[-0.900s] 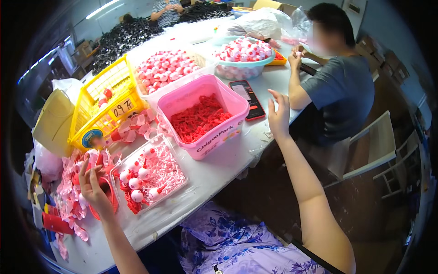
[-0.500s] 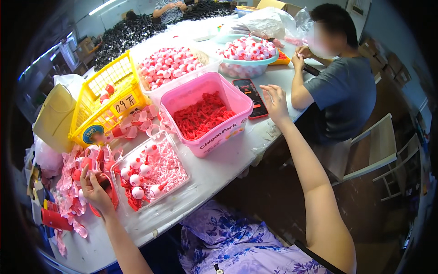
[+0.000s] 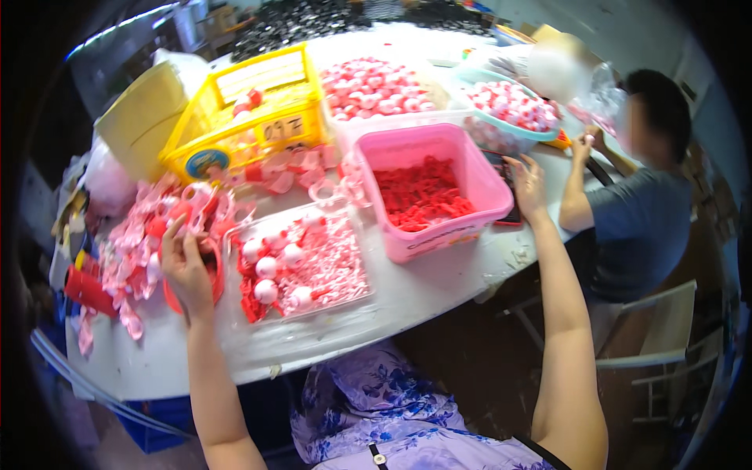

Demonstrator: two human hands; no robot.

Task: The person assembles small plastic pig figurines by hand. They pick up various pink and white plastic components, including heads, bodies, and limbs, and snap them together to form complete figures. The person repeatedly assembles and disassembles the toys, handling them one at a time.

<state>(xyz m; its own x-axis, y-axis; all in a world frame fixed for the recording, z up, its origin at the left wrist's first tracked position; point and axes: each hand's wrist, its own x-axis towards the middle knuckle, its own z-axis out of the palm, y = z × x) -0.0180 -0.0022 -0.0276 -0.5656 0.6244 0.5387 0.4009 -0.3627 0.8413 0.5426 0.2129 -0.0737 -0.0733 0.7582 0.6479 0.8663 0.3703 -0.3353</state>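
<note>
Your left hand (image 3: 186,270) is over the red round container (image 3: 219,276), near the left end of the surface (image 3: 313,345). Its fingers are raised and loosely bent; whether they pinch anything small, you cannot tell from this view. Your right hand (image 3: 531,188) is released, with its fingers gently curved and nothing visible in its grasp. It reaches over the phone (image 3: 509,218), which lies near the right-hand edge of the surface, just beside the pink tub (image 3: 427,245). The hand partly covers the phone, and you cannot tell whether your fingers touch it.

The tub stands upright and holds a heap of red parts (image 3: 423,196). Between it and the red container, toward the near edge, sits a clear tray (image 3: 338,305) with white-and-pink balls (image 3: 266,269) on its left side and small pale pink parts (image 3: 333,258) on its right. Pink and red pieces (image 3: 137,235) pile up toward the left edge.

Farther back you have the yellow basket (image 3: 188,158), a clear bin (image 3: 399,121) and a pale blue basin (image 3: 501,138), the last two heaped with more pink-and-white balls. A co-worker (image 3: 646,227) in a grey shirt sits beyond the right edge.
</note>
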